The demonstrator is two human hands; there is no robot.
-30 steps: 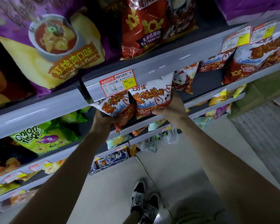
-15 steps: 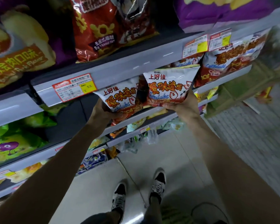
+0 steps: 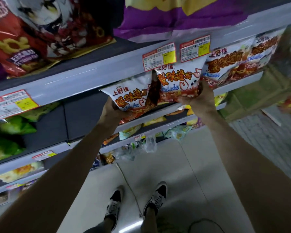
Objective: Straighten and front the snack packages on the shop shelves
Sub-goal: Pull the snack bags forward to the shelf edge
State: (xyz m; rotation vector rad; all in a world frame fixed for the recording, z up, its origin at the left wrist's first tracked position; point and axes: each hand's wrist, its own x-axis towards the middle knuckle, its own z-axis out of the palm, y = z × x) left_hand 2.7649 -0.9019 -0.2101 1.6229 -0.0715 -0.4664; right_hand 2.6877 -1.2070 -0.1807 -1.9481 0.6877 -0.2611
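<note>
Two white and orange snack bags stand side by side at the front of the second shelf. My left hand (image 3: 111, 113) grips the bottom of the left bag (image 3: 130, 98), which leans to the left. My right hand (image 3: 201, 101) grips the lower right corner of the right bag (image 3: 175, 83), which stands upright under the price tags. More bags of the same snack (image 3: 233, 64) fill the shelf to the right of my right hand.
The grey shelf rail (image 3: 84, 79) above carries price tags (image 3: 159, 57). A red bag (image 3: 32, 39) and a purple bag (image 3: 175, 15) sit on the top shelf. Green bags (image 3: 8, 135) lie at lower left. Lower shelves hold small packets. My feet (image 3: 136, 204) stand on grey floor.
Both hands and their bags have shifted to the right along the shelf. The right bag now sits close against the row of same bags, and the view has panned right.
</note>
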